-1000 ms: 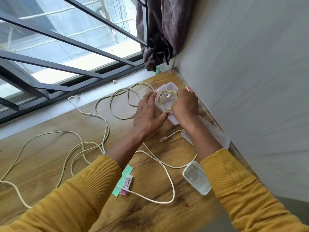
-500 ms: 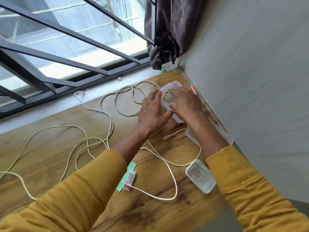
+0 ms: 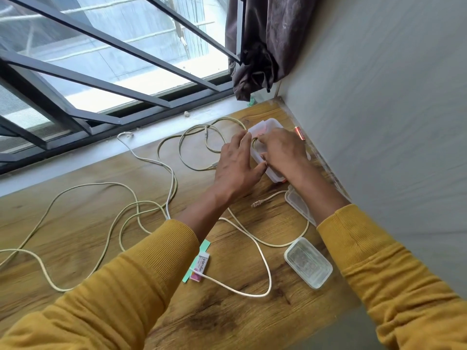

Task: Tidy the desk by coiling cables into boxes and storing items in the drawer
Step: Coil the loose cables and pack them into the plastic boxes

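Pressing the coiled cable (image 3: 254,142) into the clear plastic box (image 3: 265,127) near the desk's corner, the right hand (image 3: 283,152) pinches the loops; the left hand (image 3: 237,162), fingers straight, steadies the box. Keep the coil flat so it cannot spring out.

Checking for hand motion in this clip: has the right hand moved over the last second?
Yes. The right hand has sunk toward the desk, pressing the coil down into the clear box, which itself stays beside the wall.
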`<action>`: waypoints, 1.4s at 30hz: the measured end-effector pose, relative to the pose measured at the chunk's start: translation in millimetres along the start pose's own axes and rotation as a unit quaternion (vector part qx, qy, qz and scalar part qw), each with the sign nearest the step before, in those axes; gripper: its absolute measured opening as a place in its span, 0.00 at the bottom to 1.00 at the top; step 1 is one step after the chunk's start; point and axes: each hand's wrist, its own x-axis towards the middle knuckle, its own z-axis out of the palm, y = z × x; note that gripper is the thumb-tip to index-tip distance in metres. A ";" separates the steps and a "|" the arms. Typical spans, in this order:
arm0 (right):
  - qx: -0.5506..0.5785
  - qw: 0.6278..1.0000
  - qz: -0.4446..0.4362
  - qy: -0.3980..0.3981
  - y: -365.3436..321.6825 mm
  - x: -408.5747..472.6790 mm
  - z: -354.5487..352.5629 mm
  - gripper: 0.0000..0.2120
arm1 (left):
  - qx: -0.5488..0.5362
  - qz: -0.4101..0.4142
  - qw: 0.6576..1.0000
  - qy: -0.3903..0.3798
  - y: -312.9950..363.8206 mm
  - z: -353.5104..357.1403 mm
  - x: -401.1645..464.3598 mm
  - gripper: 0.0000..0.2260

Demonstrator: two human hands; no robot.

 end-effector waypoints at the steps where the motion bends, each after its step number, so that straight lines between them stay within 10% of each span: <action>1: -0.004 1.000 -0.003 -0.007 -0.4 1.5 -0.5 0.16 | -0.001 -0.001 1.000 -0.002 0.8 -0.9 0.4 0.38; 23: 0.025 0.999 0.017 -0.028 -1.6 -2.4 -2.5 0.14 | 0.027 -0.007 0.999 -0.042 -0.4 -3.3 0.3 0.43; 42: 0.175 0.973 0.100 0.116 21.5 -34.8 -20.7 0.20 | -0.027 0.006 0.999 -0.021 -2.8 -12.9 -15.2 0.39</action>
